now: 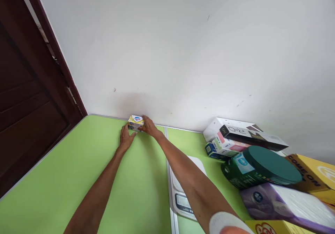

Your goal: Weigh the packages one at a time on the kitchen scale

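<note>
Box (136,120) between both hands (137,129) — gripped at its two ends — near wall (157,52).

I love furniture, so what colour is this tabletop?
The tabletop is light green, clearest in the head view.

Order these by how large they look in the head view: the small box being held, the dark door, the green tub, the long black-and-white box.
1. Dark door
2. Green tub
3. Long box
4. Small box
</note>
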`<state>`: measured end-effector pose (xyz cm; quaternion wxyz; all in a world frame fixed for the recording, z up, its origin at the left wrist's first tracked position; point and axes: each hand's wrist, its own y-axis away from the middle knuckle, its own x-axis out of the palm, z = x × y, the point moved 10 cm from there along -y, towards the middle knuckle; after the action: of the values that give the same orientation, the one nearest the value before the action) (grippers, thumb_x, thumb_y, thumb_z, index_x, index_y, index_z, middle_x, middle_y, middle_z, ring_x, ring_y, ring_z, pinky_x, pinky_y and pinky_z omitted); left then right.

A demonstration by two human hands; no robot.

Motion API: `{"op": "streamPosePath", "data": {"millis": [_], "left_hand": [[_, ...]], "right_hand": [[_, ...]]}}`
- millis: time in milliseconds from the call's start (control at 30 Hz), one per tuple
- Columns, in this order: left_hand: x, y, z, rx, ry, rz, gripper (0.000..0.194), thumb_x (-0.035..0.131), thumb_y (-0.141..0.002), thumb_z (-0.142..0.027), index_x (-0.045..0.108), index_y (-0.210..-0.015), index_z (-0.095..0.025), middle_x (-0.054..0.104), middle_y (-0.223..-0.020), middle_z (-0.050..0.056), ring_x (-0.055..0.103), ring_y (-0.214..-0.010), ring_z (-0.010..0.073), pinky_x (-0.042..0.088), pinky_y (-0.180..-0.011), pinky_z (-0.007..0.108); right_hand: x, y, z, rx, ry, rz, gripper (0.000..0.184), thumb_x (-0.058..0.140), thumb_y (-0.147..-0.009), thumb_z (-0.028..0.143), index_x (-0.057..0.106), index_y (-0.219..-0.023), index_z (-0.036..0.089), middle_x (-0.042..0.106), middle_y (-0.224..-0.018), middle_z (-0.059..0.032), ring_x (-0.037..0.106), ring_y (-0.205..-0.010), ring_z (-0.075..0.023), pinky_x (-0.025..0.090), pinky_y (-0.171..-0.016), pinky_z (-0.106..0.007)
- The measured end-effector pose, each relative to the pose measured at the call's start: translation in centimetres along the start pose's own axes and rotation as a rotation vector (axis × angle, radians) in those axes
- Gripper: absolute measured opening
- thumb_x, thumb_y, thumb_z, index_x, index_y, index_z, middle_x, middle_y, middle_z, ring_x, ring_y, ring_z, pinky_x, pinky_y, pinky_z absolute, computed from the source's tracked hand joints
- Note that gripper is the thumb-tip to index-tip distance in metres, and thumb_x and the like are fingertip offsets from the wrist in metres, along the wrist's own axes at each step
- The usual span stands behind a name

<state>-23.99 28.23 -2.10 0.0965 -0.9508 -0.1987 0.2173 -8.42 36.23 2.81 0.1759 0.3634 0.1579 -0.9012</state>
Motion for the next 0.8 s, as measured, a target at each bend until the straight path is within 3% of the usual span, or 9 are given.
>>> {"op": "streamPosePath", "data": {"millis": [233,300,400,467,600,700,800], "left_hand": [[-0.3,-1.0,-0.4,0.020,-0.086,-0.103,0.041,0.075,-0.084,-0.022,0.064,-0.123,-0.020,0.066,-0.118,0.011,0.065,-0.117,0.0287,0.050,-0.109,0.047],[-0.5,-1.0,-0.6,0.015,-0.081,-0.118,0.042,0.075,-0.083,-0.021,0.064,-0.122,-0.019,0.066,-0.118,0.011,0.066,-0.113,0.0273,0.052,-0.107,0.046],[-1.0,-0.9,-1.0,-0.013,-0.057,-0.135,0.045,0.076,-0.080,-0.018,0.062,-0.123,-0.017,0.064,-0.120,0.012,0.068,-0.109,0.0256,0.054,-0.105,0.045],[-1.4,-0.9,-1.2,-0.046,-0.037,-0.149,0.048,0.077,-0.078,-0.017,0.061,-0.123,-0.016,0.063,-0.122,0.012,0.069,-0.109,0.0255,0.054,-0.106,0.047],[-2.5,-0.4,-1.4,-0.135,0.014,-0.173,0.054,0.078,-0.074,-0.019,0.057,-0.124,-0.014,0.063,-0.121,0.012,0.068,-0.112,0.0271,0.052,-0.109,0.051],[-3.5,1.0,-1.7,-0.197,0.062,-0.179,0.052,0.075,-0.075,-0.019,0.056,-0.123,-0.013,0.064,-0.121,0.013,0.068,-0.115,0.0269,0.050,-0.113,0.051],[-4.3,3.3,-2.3,-0.248,0.109,-0.159,0.048,0.073,-0.076,-0.019,0.057,-0.121,-0.014,0.066,-0.120,0.013,0.068,-0.119,0.0263,0.049,-0.115,0.049]], "right_hand": [[-0.7,1.4,0.2,0.086,-0.036,-0.050,0.102,0.087,-0.071,0.013,0.034,-0.158,0.011,0.047,-0.151,-0.0252,0.048,-0.143,-0.0411,0.040,-0.121,-0.055],[-1.2,3.1,1.0,0.120,-0.043,-0.081,0.105,0.087,-0.073,0.016,0.029,-0.161,0.010,0.042,-0.154,-0.0266,0.045,-0.146,-0.0425,0.038,-0.122,-0.056],[-2.1,7.6,3.4,0.136,-0.045,-0.100,0.093,0.082,-0.083,0.022,0.032,-0.160,0.011,0.043,-0.154,-0.0252,0.047,-0.145,-0.0396,0.038,-0.122,-0.055],[-2.5,12.0,5.9,0.073,-0.043,-0.076,0.080,0.078,-0.088,0.026,0.039,-0.158,0.015,0.049,-0.152,-0.0209,0.053,-0.140,-0.0357,0.043,-0.120,-0.052],[-3.7,24.3,12.1,-0.286,-0.032,-0.036,0.062,0.070,-0.098,0.033,0.045,-0.153,0.021,0.061,-0.140,-0.0151,0.061,-0.129,-0.0291,0.054,-0.110,-0.046],[-9.0,34.6,12.0,-0.295,0.049,-0.344,0.052,0.065,-0.101,0.026,0.050,-0.150,0.025,0.065,-0.138,-0.0126,0.063,-0.129,-0.0266,0.056,-0.108,-0.041],[-17.1,45.3,8.4,-0.107,0.219,-0.814,0.040,0.063,-0.102,0.021,0.058,-0.142,0.027,0.071,-0.125,-0.0109,0.071,-0.112,-0.0249,0.060,-0.098,-0.041]]}}
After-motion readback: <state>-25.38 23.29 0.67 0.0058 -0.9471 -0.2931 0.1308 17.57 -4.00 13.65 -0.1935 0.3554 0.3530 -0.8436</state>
